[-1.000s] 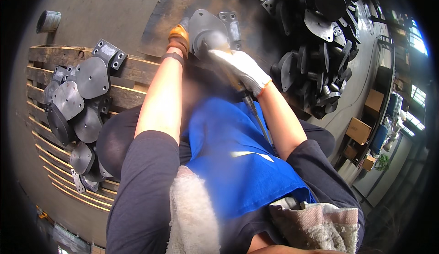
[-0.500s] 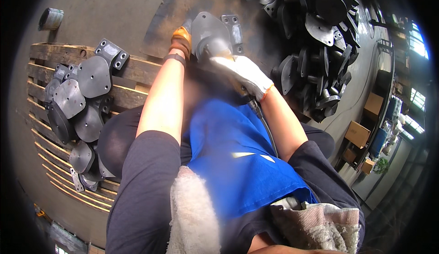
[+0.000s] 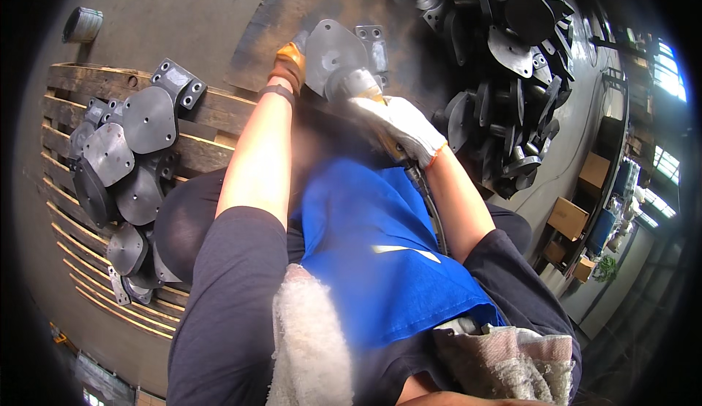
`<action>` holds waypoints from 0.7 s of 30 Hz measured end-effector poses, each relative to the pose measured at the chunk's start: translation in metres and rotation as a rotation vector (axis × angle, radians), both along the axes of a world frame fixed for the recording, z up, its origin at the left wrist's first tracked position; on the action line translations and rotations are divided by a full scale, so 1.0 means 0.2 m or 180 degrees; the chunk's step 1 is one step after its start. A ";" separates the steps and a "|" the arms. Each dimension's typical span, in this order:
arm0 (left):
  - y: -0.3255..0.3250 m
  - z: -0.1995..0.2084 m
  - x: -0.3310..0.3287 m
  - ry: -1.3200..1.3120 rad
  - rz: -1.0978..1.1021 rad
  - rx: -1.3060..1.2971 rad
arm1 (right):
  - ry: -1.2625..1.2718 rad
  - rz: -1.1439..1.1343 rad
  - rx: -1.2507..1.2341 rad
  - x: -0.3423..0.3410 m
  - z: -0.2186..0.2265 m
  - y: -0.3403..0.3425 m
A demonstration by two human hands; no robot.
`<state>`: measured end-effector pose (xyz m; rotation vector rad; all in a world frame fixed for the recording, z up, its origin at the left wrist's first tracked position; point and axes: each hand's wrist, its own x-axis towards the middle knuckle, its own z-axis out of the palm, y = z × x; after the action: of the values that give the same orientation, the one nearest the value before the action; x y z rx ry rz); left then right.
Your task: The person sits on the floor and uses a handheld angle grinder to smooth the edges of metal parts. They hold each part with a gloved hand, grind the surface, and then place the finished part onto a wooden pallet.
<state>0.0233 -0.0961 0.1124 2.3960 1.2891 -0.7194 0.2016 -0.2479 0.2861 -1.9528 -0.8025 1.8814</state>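
Note:
A grey metal bracket with a rounded flat plate (image 3: 330, 46) lies in front of me, its drilled end piece (image 3: 376, 51) showing at the right. My left hand (image 3: 289, 64), in an orange and brown glove, is closed on the plate's left edge; its fingertips are partly hidden. In a white knitted glove, my right hand (image 3: 406, 123) is wrapped round an angle grinder (image 3: 360, 83). The grinder's head rests over the lower right part of the plate, covering it there. A cable trails from the tool past my right forearm.
Several similar brackets (image 3: 150, 119) lie on a wooden pallet (image 3: 88, 77) at the left. A large heap of dark brackets (image 3: 530, 14) fills the far right. A metal cylinder (image 3: 82, 25) stands far left. Cardboard boxes (image 3: 567, 219) sit on shelving at the right.
My right hand has drawn the angle grinder slightly toward me and to the right, uncovering the plate's centre hole. My left hand keeps its hold on the bracket.

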 end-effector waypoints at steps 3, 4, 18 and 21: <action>-0.01 0.07 -0.01 -0.0467 -0.0102 0.0273 | -0.0290 0.0229 -0.0080 -0.07 0.13 0.13; 0.00 0.04 -0.02 -0.0859 0.0065 0.0113 | -0.0338 0.0301 -0.0120 -0.09 0.17 0.17; -0.02 0.06 -0.02 -0.1059 0.0370 0.0179 | -0.0361 0.0277 0.0077 -0.04 0.08 0.17; 0.01 -0.01 -0.01 -0.1369 0.0945 -0.0329 | -0.0211 -0.0158 0.0268 -0.06 0.08 0.13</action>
<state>0.0211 -0.0940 0.1113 2.0614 1.3364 -0.1669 0.1903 -0.2225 0.3022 -1.9741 -0.8305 1.7346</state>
